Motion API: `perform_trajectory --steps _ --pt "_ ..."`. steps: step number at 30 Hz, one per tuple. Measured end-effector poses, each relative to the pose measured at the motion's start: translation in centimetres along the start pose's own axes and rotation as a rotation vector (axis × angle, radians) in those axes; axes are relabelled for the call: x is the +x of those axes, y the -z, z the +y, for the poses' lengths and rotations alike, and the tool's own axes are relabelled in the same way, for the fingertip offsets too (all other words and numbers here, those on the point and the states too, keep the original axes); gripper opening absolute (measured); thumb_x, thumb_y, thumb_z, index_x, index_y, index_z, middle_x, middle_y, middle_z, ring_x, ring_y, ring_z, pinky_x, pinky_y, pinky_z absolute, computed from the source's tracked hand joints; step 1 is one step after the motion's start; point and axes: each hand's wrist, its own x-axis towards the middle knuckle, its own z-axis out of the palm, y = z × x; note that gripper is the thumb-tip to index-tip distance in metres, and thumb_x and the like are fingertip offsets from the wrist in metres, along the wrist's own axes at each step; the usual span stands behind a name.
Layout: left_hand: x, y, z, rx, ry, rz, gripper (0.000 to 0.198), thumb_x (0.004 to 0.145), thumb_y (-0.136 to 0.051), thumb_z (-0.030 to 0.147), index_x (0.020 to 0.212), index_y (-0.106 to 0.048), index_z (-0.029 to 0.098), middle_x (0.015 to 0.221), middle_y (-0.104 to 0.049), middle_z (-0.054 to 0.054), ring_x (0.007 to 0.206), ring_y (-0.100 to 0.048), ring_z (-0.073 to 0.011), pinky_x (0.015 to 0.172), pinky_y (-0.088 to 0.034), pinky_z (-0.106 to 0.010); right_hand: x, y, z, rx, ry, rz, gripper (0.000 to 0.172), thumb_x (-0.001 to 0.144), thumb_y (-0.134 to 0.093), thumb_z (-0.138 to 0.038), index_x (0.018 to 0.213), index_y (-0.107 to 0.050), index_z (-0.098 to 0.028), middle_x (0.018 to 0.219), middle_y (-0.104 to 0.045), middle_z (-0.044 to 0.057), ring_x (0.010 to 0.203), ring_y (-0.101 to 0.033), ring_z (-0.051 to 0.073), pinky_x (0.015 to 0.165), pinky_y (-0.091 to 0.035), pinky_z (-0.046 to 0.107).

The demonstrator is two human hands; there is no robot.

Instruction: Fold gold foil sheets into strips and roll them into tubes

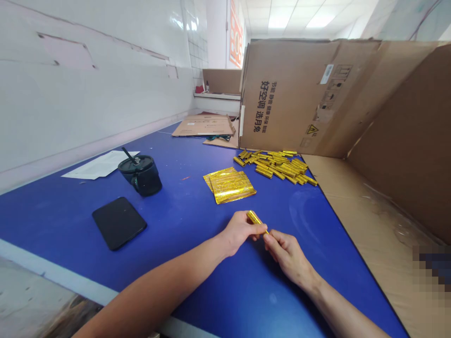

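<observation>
A small gold foil roll (pixel 254 218) is held above the blue table. My left hand (pixel 242 228) is closed around it, with the thumb lying along its side. The fingertips of my right hand (pixel 287 251) pinch together at the roll's near end; the exact grip is partly hidden by the fingers. Just beyond my hands, a few flat gold foil sheets (pixel 234 187) lie overlapped, with an embossed pattern on the top one. Farther back and to the right is a loose heap of many similar gold rolls (pixel 278 165).
On the left of the blue table (pixel 183 225) are a dark lidded mug (pixel 146 176), a black flat device (pixel 119 223) and white paper (pixel 97 165). Flat cardboard (pixel 202 126) lies at the back. A large cardboard box (pixel 292 98) stands along the right side.
</observation>
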Motion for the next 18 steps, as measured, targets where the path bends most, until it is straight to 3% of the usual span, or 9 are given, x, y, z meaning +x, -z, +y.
perform_trajectory --steps 5,13,18 --pt "0.8 1.1 0.3 -0.074 0.014 0.127 0.031 0.054 -0.07 0.032 0.055 -0.045 0.014 0.048 -0.05 0.004 0.04 -0.042 -0.0048 0.042 -0.029 -0.019 -0.1 0.0 0.0 0.004 -0.041 0.02 0.039 0.081 -0.037 -0.046 0.056 -0.042 -0.017 0.045 -0.03 -0.007 0.043 -0.025 0.007 0.04 -0.021 0.02" --pt "0.8 1.5 0.3 -0.032 0.014 0.097 0.033 0.065 -0.06 0.042 0.055 -0.046 0.013 0.049 -0.052 0.002 0.039 -0.041 -0.0045 0.041 -0.028 -0.018 -0.2 0.0 0.1 0.019 -0.064 0.015 0.038 0.082 -0.036 -0.046 0.056 -0.042 -0.017 0.044 -0.031 -0.007 0.042 -0.025 0.007 0.04 -0.021 0.021" --pt "1.2 2.2 0.5 0.097 0.02 0.038 0.024 0.069 -0.058 0.035 0.063 -0.054 0.011 0.048 -0.052 0.0 0.039 -0.043 -0.0057 0.041 -0.029 -0.019 0.0 0.7 0.8 -0.169 0.019 0.168 0.034 0.08 -0.041 -0.042 0.057 -0.044 -0.018 0.05 -0.036 -0.005 0.047 -0.032 0.008 0.046 -0.027 0.021"
